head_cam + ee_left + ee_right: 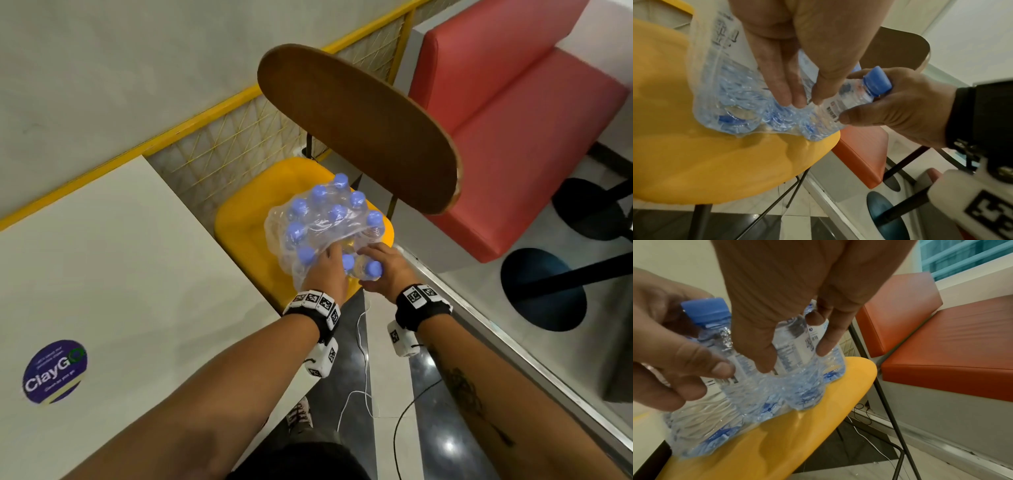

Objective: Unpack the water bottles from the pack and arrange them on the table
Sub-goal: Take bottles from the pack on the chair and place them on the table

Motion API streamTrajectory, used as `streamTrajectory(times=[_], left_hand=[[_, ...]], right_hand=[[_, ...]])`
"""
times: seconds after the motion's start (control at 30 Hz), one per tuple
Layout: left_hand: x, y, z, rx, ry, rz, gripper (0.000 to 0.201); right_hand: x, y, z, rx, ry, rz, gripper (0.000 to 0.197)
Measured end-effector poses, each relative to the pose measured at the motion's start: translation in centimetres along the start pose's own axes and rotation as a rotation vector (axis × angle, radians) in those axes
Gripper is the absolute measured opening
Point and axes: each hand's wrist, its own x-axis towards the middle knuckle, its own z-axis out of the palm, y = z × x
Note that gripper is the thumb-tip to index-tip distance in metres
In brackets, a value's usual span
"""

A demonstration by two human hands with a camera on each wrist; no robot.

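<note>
A shrink-wrapped pack of water bottles (322,222) with blue caps stands on the yellow chair seat (243,219), right of the white table (102,260). The wrap is torn at the near edge, where two caps stand bare. My left hand (327,265) grips one near bottle (715,340) between thumb and fingers. My right hand (387,265) grips the neighbouring bottle (849,99) just below its cap (877,81). Both bottles still sit low in the wrap. In the wrist views, my left hand (807,100) and right hand (795,360) reach down from above.
The chair's brown backrest (359,126) rises just behind the pack. A red bench (513,137) stands to the right, with dark round table bases (544,291) on the floor. A yellow mesh railing (222,144) runs behind the table. Cables (363,377) trail across the floor.
</note>
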Motion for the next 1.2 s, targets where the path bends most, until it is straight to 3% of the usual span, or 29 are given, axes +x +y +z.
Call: streamTrajectory(times=[0.13, 0.2, 0.3, 0.4, 0.57, 0.77, 0.97, 1.2], left_hand=[[-1.0, -0.4, -1.0, 0.026, -0.182, 0.096, 0.058], [-2.0, -1.0, -2.1, 0.009, -0.233, 0.122, 0.057], [-4.7, -3.0, -4.9, -0.041, -0.221, 0.115, 0.063], [-8.7, -6.6, -8.8, 0.018, -0.133, 0.029, 0.062], [-17.6, -17.5, -15.8, 0.069, -0.062, -0.191, 0.057], [-30.2, -30.2, -23.1, 0.016, 0.077, -0.576, 0.049], [-39.4, -39.7, -27.8, -0.028, 0.246, -0.831, 0.045], [-43.8, -46.1, -30.6, -0.025, 0.221, -0.94, 0.047]], right_hand=[[-1.6, -1.5, -0.1, 0.072, 0.06, 0.091, 0.045], [-3.3, -2.2, 0.0, 0.175, 0.129, 0.093, 0.043], [-5.6, -3.3, 0.2, 0.287, 0.207, 0.053, 0.047], [-7.2, -6.5, 1.1, 0.284, 0.189, 0.004, 0.053], [-7.0, -16.3, 7.4, 0.331, -0.022, -0.175, 0.059], [-6.2, -31.5, 17.7, 0.278, -0.415, -0.372, 0.055], [-7.2, -44.8, 27.7, 0.21, -0.572, -0.546, 0.054], [-8.8, -54.8, 36.1, 0.031, -0.66, -0.636, 0.054]])
